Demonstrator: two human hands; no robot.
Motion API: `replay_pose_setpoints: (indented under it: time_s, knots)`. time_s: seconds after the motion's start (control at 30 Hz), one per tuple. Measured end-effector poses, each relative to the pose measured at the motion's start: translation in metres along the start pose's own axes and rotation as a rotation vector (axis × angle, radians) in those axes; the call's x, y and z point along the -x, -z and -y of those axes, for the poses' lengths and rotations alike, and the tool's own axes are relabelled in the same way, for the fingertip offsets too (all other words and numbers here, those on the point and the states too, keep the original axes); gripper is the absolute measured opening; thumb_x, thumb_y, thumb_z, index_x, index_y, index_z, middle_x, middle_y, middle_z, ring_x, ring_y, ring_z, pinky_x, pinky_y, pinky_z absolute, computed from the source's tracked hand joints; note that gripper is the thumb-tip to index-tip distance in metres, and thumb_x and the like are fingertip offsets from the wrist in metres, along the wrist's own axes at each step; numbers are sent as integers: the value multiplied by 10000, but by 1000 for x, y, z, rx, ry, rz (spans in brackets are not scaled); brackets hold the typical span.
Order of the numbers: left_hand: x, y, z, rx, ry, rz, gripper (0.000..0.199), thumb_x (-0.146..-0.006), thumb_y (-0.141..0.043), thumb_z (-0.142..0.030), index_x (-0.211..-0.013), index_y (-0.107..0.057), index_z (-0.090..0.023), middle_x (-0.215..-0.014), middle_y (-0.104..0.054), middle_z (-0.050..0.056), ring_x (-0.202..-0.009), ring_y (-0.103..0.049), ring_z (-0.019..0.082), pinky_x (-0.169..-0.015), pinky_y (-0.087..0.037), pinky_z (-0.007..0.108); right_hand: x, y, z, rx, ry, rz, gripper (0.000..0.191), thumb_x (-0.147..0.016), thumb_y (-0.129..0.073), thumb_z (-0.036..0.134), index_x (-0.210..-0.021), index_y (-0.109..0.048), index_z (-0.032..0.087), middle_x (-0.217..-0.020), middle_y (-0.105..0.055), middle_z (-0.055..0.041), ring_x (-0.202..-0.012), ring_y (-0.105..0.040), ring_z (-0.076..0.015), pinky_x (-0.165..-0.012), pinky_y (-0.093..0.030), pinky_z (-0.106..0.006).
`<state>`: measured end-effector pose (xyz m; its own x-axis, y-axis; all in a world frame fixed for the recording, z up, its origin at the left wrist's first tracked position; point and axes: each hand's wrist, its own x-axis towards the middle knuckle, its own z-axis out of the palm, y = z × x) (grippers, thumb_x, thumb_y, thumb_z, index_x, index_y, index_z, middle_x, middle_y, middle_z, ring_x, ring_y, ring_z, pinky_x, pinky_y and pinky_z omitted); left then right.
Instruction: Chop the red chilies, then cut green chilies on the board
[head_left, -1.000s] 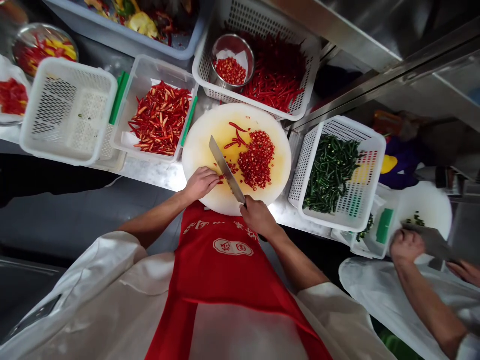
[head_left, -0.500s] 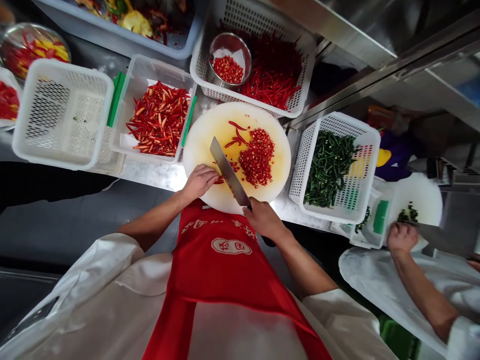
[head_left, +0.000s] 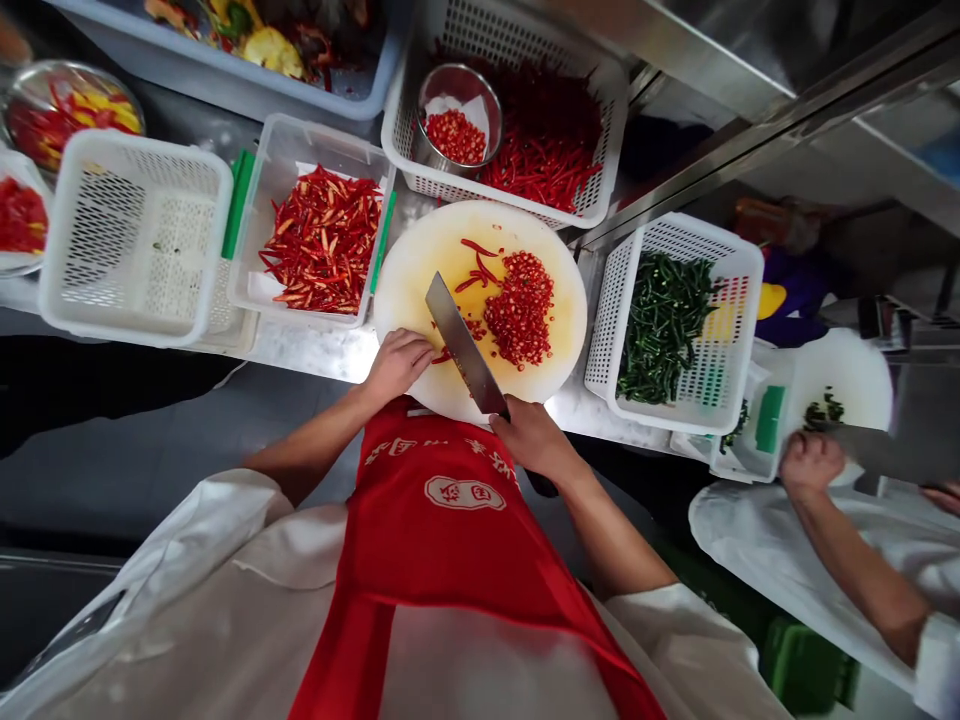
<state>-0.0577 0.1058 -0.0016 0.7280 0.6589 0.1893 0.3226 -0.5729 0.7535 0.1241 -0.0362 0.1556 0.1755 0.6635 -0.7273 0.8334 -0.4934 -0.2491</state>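
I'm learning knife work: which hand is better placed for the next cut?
The right, I'd judge: the right hand grips the knife, which slants over the cutting board. The left hand is at the red chili pieces, so probably better for steadying them.

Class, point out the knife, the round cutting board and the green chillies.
Knife (head_left: 468, 345): head view, middle of the blade.
Round cutting board (head_left: 409, 268): head view, bare surface, upper left.
Green chillies (head_left: 664, 325): head view, middle of the pile.
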Motion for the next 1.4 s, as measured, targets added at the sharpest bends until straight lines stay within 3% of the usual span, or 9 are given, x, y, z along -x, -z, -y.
replay_pose_setpoints:
  time_s: [0.1,0.23,0.47,0.63,0.87,1.07,1.27,1.4]
  knots:
    - [7,-2,-1,-26,-14,31,275,-959,-480,-366,-936,-705,-209,-925,-679,64,-899,-572,209,-839,-434,393,4,-11,7,-21,-10,-13,215,-947,-426,278,-1007,-589,152,-980,-700,-125,-936,-630,-228,-732,-356,-271]
    - [10,-7,0,-88,-33,86,287,-964,-465,-361,-962,-714,-217,-914,-678,69,-895,-555,226,-814,-410,412,-9,-33,15,34,-99,-41,236,-959,-408,264,-1058,-575,130,-917,-706,-138,-868,-644,-239,-719,-354,-286]
    - [8,-4,3,-73,-47,104,298,-967,-450,-363,-973,-707,-213,-939,-657,79,-902,-534,227,-813,-407,403,-3,-11,15,5,-40,-16,218,-938,-432,288,-1000,-597,158,-979,-701,-131,-934,-631,-241,-714,-357,-280]
    - [7,-5,2,-73,-31,105,310,-976,-427,-341,-946,-706,-209,-921,-660,75,-888,-534,226,-804,-393,402,-9,-32,26,-2,-115,-62,227,-949,-425,273,-1042,-583,139,-921,-707,-126,-877,-641,-232,-708,-352,-279]
    - [9,0,5,-32,-33,76,312,-980,-427,-343,-966,-700,-193,-939,-657,77,-894,-538,214,-814,-415,384,-7,-17,23,-6,-24,-36,210,-934,-437,272,-989,-602,155,-944,-701,-122,-900,-633,-234,-711,-346,-280]
    - [9,-1,8,-81,-60,112,327,-984,-412,-336,-950,-703,-191,-914,-659,79,-879,-535,225,-799,-404,399,-14,-36,33,-11,-124,-82,215,-952,-422,267,-1013,-588,145,-911,-710,-125,-855,-646,-230,-706,-351,-279]
    - [10,5,8,-27,-35,85,318,-983,-416,-335,-966,-700,-195,-935,-658,82,-887,-534,220,-812,-417,395,-9,-24,32,-65,-26,-62,198,-929,-448,268,-996,-601,162,-983,-706,-120,-945,-637,-235,-741,-365,-271]
    - [12,6,9,-40,-27,87,310,-979,-427,-339,-961,-703,-199,-945,-663,79,-891,-535,223,-808,-413,398,-11,-43,38,-111,-98,-102,226,-938,-438,259,-1052,-589,137,-1009,-704,-143,-966,-636,-234,-769,-378,-267]
